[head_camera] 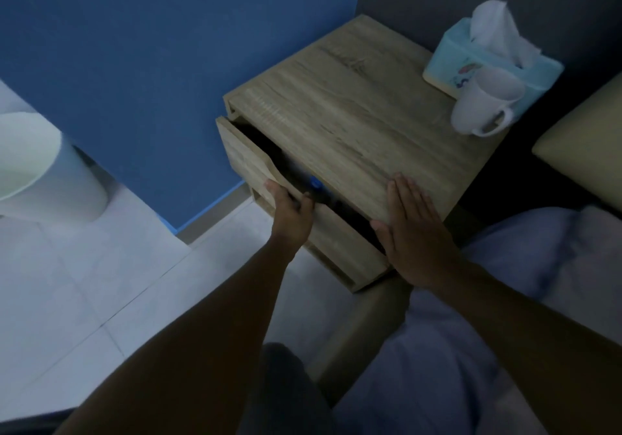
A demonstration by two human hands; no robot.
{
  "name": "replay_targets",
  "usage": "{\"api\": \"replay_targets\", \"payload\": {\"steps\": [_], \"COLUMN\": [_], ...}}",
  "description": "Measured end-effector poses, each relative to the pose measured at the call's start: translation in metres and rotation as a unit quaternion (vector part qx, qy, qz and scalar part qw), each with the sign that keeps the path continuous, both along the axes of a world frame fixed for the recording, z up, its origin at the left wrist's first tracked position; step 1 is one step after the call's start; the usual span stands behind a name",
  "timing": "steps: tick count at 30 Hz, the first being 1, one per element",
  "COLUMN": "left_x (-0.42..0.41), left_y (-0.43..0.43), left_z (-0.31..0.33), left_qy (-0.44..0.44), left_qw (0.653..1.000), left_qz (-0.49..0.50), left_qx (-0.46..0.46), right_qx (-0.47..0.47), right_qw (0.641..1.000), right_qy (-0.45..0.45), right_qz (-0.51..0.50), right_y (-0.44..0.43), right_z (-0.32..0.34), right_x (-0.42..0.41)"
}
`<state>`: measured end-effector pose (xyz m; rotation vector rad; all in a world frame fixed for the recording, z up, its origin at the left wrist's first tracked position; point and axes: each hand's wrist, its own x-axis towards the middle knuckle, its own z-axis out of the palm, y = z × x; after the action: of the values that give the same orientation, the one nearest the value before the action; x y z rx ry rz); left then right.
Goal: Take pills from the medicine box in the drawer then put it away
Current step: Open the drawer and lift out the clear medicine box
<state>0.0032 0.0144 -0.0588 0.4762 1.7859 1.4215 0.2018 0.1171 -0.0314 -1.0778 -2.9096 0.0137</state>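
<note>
A wooden bedside cabinet stands against a blue wall. Its top drawer is pulled out a little, leaving a dark gap. Inside the gap a small blue object shows; most of the drawer's inside is hidden in shadow. My left hand grips the upper edge of the drawer front, fingers curled over it. My right hand lies flat, fingers apart, on the cabinet top near its front corner and holds nothing.
A light blue tissue box and a white mug on its side sit at the cabinet's back right. A white bin stands on the tiled floor at left. A bed with pale sheets lies at right.
</note>
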Motion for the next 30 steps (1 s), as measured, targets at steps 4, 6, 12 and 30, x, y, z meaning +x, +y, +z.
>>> {"api": "replay_targets", "payload": {"steps": [4,6,12,30], "left_x": [-0.008,-0.011,-0.018,-0.023], "left_y": [-0.034,-0.051,-0.097,-0.158], "left_z": [-0.001,-0.001,0.0,-0.001], "left_qy": [-0.015,-0.023,-0.008,0.009], "left_qw": [1.0,1.0,0.999,0.998], "left_qz": [-0.011,-0.012,-0.018,-0.012], "left_qx": [-0.007,-0.012,-0.031,-0.068], "right_qx": [-0.02,-0.039,-0.078,-0.156], "right_qw": [1.0,0.999,0.993,0.974], "right_qy": [-0.018,-0.024,-0.046,-0.097], "right_qz": [-0.009,-0.029,-0.071,-0.131], "right_y": [-0.002,-0.003,-0.007,-0.011], "right_z": [0.001,0.001,0.01,0.016], "right_x": [-0.004,-0.008,-0.017,-0.028]}}
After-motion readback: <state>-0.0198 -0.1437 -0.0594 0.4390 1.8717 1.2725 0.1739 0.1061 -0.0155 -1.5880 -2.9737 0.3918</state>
